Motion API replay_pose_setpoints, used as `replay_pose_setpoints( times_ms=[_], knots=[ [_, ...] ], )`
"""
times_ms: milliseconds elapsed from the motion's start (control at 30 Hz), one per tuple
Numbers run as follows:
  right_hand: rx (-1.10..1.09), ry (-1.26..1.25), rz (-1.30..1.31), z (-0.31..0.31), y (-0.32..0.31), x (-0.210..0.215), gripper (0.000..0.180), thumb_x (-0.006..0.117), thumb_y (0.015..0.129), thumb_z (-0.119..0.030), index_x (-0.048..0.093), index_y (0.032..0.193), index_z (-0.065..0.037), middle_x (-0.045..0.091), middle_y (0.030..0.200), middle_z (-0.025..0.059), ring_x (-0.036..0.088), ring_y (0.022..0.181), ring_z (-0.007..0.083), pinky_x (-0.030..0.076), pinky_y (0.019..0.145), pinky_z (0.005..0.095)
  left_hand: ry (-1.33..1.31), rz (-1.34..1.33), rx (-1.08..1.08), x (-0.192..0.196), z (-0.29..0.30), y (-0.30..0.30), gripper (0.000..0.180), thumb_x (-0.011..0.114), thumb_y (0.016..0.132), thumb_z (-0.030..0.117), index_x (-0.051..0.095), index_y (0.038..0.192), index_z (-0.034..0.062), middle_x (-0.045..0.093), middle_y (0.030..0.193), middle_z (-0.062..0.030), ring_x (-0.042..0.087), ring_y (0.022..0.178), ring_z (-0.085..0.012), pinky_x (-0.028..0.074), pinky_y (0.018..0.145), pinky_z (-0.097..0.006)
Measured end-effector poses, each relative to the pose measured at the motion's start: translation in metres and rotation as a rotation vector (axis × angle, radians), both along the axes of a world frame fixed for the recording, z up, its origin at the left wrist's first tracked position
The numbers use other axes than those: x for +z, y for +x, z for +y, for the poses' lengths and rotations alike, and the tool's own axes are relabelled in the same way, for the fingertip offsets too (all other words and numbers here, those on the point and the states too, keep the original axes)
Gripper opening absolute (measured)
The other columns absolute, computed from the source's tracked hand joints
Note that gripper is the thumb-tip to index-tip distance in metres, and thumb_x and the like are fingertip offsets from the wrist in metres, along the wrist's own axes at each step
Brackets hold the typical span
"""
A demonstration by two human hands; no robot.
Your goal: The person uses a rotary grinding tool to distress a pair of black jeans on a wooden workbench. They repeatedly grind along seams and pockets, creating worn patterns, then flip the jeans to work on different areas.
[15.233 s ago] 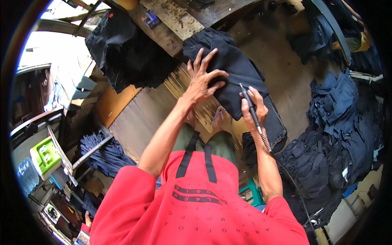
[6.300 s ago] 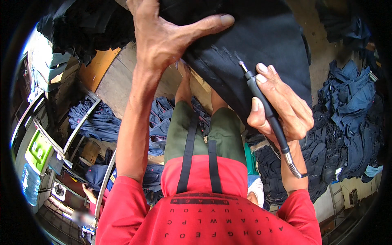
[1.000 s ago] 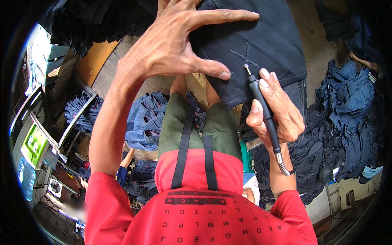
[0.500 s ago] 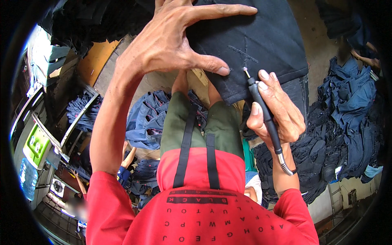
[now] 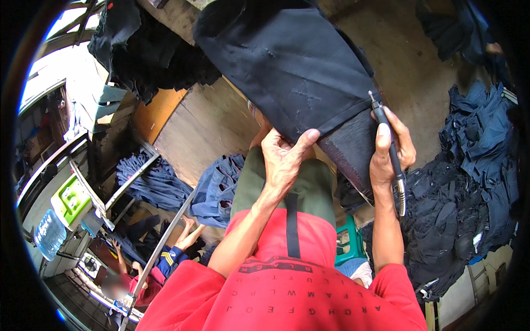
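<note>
A black denim garment piece [image 5: 292, 60], likely a trouser leg, lies spread in front of me, with frayed, scuffed marks on its face. My left hand [image 5: 281, 165] pinches its near edge, thumb on top and fingers partly hidden. In my right hand [image 5: 382, 165] is a slim black rotary grinding handpiece [image 5: 394, 151], held like a pen with its small tip pointing away from me. That tip is by the garment's right edge; whether it touches the cloth I cannot tell. A flexible metal-sheathed cable leaves the tool's lower end.
Dark garments [image 5: 447, 215] are heaped on the right, and blue denim piles [image 5: 218, 190] lie at left. Black cloth [image 5: 149, 55] hangs at the far left. A green stool [image 5: 348, 243] stands beside me. Another person [image 5: 146, 284] sits at lower left beyond a metal rail [image 5: 165, 248].
My left hand has come down from the cloth's upper part to its near edge. The handpiece has shifted right, off the scuffed cross mark. The cloth has turned and moved left.
</note>
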State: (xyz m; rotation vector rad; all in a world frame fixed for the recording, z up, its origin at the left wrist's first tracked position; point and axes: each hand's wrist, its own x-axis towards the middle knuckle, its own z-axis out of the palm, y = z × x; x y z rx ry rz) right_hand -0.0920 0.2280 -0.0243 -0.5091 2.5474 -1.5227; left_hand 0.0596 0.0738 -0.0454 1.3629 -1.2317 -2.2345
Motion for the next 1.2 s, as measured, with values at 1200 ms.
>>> replay_pose_setpoints(
  times_ms=[1200],
  knots=[
    [0.609,-0.055,0.322,0.004,0.031,-0.015,0.033,0.078,0.084,-0.002,0.079,0.117,0.005,0.08,0.111,0.0252,0.081,0.109,0.0399,0.066,0.1,0.0498,-0.102,0.256,0.068,-0.038,0.009,0.017,0.037,0.084,0.092,-0.01,0.068,0.125,-0.0045,0.078,0.117,-0.0103,0.074,0.104,-0.0166,0.061,0.095,-0.032]
  ],
)
